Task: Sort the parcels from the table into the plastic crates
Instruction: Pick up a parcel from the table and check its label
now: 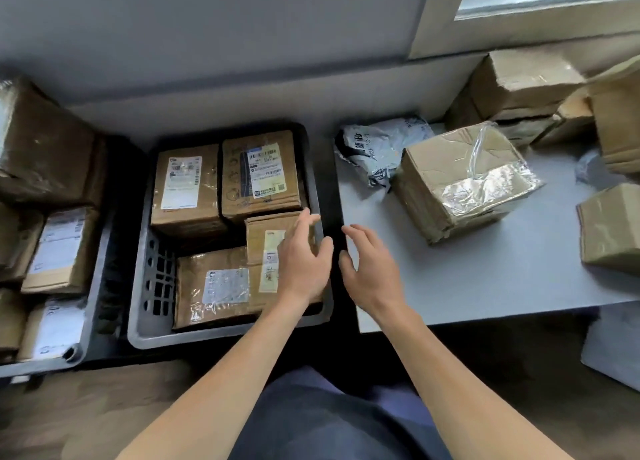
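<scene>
The narrow box (266, 251) sits in the middle crate (221, 335), against its right wall. The left hand (304, 262) is over it, fingers loose and gripping nothing; I cannot tell whether it touches. The right hand (370, 272) hangs released above the gap between crate and worktop (485, 279).

This box seems to ride higher than the flat box (211, 286) beside it, so it might tip or block stacking. The crate looks nearly full, and forcing in the taped box (460, 179) could crush labels or snag its loose tape.

Two labelled boxes (187, 186) fill the crate's back. The left crate (52, 364) holds several parcels. A grey mail bag (377, 148) lies on the worktop, touching the taped box.
</scene>
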{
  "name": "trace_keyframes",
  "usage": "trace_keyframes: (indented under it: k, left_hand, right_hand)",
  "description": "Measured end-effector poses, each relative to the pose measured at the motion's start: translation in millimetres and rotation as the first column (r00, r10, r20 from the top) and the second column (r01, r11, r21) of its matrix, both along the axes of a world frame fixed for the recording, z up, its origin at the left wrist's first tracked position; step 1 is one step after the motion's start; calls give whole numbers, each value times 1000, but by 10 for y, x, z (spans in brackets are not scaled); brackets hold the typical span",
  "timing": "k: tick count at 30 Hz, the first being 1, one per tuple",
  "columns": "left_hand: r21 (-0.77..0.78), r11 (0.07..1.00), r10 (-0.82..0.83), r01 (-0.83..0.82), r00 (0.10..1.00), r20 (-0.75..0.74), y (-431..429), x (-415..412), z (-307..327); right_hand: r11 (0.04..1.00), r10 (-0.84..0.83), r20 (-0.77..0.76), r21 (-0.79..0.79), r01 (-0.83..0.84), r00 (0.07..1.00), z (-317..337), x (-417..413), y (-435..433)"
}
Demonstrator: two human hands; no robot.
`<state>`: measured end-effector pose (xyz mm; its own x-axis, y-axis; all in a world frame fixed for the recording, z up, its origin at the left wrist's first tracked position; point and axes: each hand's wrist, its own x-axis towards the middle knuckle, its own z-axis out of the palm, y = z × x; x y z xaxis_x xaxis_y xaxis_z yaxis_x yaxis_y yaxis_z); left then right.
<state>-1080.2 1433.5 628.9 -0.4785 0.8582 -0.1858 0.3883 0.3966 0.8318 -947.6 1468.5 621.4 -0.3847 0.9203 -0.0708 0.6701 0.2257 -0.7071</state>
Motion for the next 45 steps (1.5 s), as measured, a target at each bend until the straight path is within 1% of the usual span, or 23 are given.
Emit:
trace_keyframes:
  k: [4,8,12,14,16,20,25,30,33,37,40,42,43,44,45]
  left_hand:
    - [38,993,-115,115,993,-7,319,783,178]
    - [24,977,-213,212,974,80,601,1556,300]
    - [21,961,-274,274,947,167,915,2194,345]
    - [13,946,-322,325,929,181,1047,2431,323]
    - [-2,928,-366,373,912,185,1171,2608,292]
    - [-29,894,-431,447,876,216,1435,2870,204]
    - [-22,886,-431,463,840,330,1818,3110,32]
    - [-45,859,-446,510,788,426,2180,3440,-86]
    - [-73,840,-451,537,767,456,2363,3725,-96]
    - [-108,793,-492,600,735,466,2557,4105,-113]
    - [-153,781,-486,606,743,461,2735,4405,-163]
    - [-165,803,-460,573,771,441,2833,4599,-207]
    - [-178,821,-435,543,796,421,2846,4693,-222]
    - [-191,840,-410,508,825,389,2851,4782,-247]
    - [-196,857,-395,477,851,345,2849,4863,-254]
  right_hand:
    - [990,-131,-93,48,135,987,90,715,330]
    - [970,-235,-154,22,241,960,229,1451,594]
    - [945,-318,-114,42,324,941,295,2160,852]
    - [927,-364,-110,53,371,925,296,2450,926]
    - [914,-394,-95,60,400,914,285,2674,980]
    - [900,-434,-54,16,436,899,216,2973,1077]
    - [897,-440,24,-31,440,898,155,3209,1293]
    - [861,-498,129,-47,507,858,170,3599,1461]
    - [823,-558,162,-20,568,814,154,3953,1614]
    - [742,-666,156,41,669,729,146,4471,1888]
    - [698,-712,180,83,711,679,131,4889,2128]
    - [693,-707,240,50,719,665,106,5149,2275]
    - [695,-688,288,-5,719,666,75,5275,2325]
    - [687,-665,320,-93,720,675,35,5384,2366]
    - [660,-655,311,-209,722,689,3,5476,2409]
